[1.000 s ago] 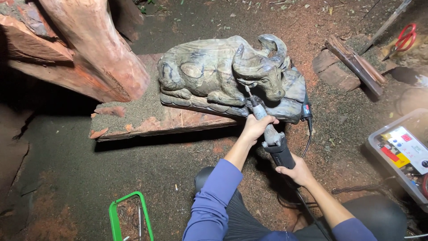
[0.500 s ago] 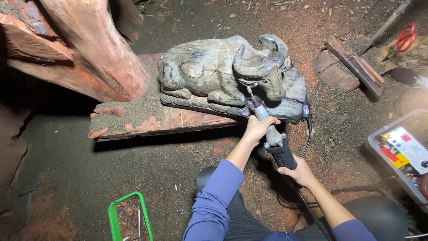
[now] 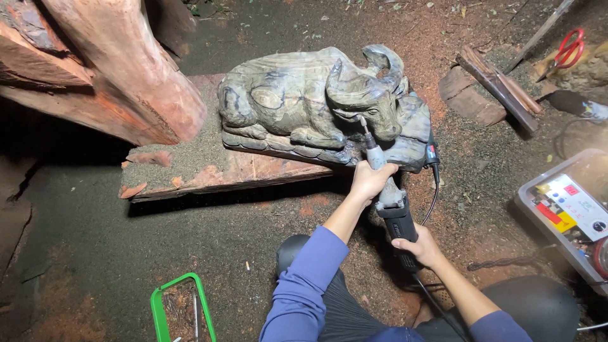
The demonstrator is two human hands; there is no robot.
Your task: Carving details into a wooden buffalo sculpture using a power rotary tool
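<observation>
2 bare hands grip 1 corded rotary carving tool (image 3: 391,201) low in the head view. The left hand (image 3: 369,180) is clenched round the tool's grey front section, and the right hand (image 3: 419,246) grasps its black rear body, with the cord trailing off toward 5 o'clock. The tool's thin bit touches, or nearly touches, the muzzle of a carved water buffalo figure (image 3: 304,101), grey-green, lying with legs folded and horns curled back. The figure sits at 12 o'clock from the hands on a reddish wooden plank (image 3: 209,171) laid on the dirt floor (image 3: 95,253). Body, horns, ears and face are already fully shaped, so the carving looks well advanced; the base below the head remains rougher, and fine detailing round the face seems to be what is left. At 10 o'clock stands a large reddish timber block (image 3: 120,76). At 3 o'clock lies a grey tray (image 3: 538,209) of small items, at 1 o'clock red-handled scissors (image 3: 570,49), and at 7 o'clock a green frame (image 3: 158,310).
</observation>
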